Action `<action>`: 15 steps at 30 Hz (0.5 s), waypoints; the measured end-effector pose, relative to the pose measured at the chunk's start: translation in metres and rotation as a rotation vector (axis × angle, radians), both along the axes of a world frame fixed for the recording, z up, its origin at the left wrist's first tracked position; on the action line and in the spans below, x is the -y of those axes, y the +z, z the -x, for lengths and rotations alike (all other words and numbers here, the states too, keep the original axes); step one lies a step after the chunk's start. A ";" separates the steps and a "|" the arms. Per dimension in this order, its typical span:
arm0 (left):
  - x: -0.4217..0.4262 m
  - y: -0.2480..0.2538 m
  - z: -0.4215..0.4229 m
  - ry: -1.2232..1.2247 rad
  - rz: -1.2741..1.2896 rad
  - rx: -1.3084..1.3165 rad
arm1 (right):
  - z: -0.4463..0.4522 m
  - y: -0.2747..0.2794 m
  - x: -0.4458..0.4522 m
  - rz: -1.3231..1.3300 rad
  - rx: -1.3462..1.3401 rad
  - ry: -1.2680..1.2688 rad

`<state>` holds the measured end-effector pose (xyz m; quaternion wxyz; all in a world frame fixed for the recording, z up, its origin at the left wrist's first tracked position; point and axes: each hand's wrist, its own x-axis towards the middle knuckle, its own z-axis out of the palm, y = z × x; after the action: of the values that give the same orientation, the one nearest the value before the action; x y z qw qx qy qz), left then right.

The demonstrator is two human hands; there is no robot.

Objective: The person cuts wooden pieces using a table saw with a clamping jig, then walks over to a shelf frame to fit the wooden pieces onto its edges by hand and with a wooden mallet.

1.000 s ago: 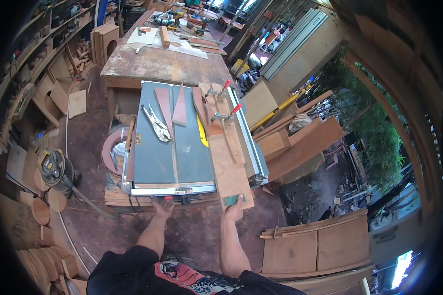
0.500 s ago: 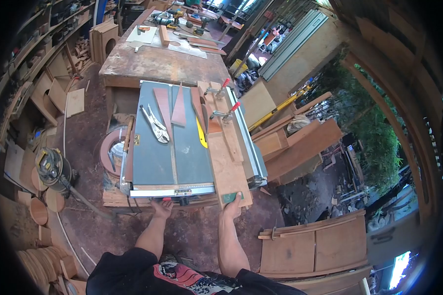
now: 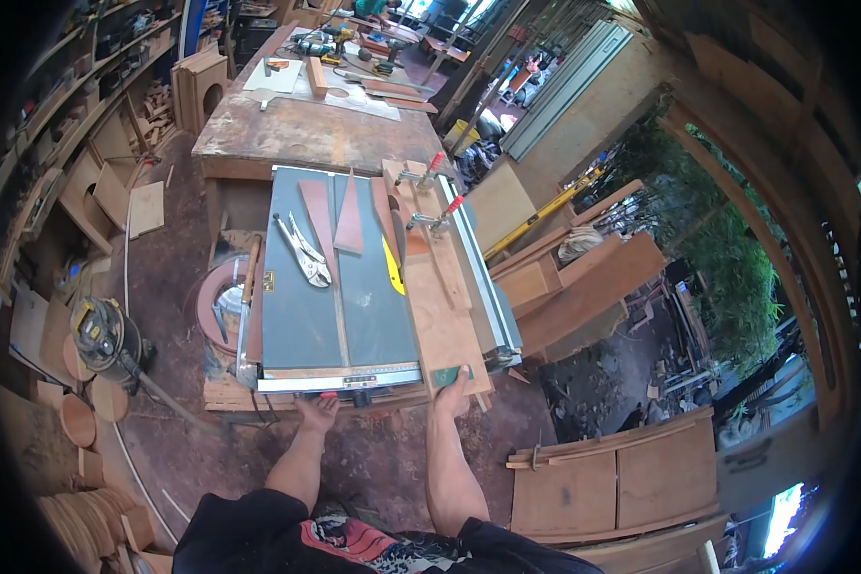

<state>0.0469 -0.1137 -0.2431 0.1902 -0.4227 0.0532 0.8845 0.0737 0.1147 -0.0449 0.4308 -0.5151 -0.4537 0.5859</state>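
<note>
My right hand [image 3: 451,396] grips the near end of a long wooden board [image 3: 440,330]. Its thumb lies on top by a green patch [image 3: 449,376]; the other fingers are hidden below. Under the front rail [image 3: 344,382] of the table saw [image 3: 378,325], my left hand [image 3: 317,412] is palm up beside a red-tipped part [image 3: 328,395], its fingertips hidden. Two red-handled clamps [image 3: 434,216] sit at the board's far part. A yellow piece [image 3: 393,266] stands beside the board. Locking pliers [image 3: 303,252] and tapered wood pieces [image 3: 349,222] lie on the saw top.
A workbench [image 3: 287,129] with drills and wood pieces adjoins the saw's far side. On the left floor stands a shop vacuum [image 3: 107,330] with its hose. Planks [image 3: 584,297] lean at right, and wooden panels [image 3: 564,493] lie at lower right.
The view has shifted slightly, so the saw's front edge appears a little lower. Both hands keep about the same places on the saw and board.
</note>
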 end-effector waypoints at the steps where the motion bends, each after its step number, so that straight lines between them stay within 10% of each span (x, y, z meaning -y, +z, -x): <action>1: 0.000 0.000 0.001 0.022 -0.004 -0.007 | 0.001 -0.004 -0.002 0.003 0.013 -0.010; 15: 0.111 -0.010 -0.104 -0.563 0.400 -0.217 | -0.015 0.018 0.008 0.027 0.042 -0.025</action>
<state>0.1506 -0.2247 -0.2527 0.3331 -0.3239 0.3597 0.8091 0.0891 0.1066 -0.0271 0.4214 -0.5389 -0.4481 0.5755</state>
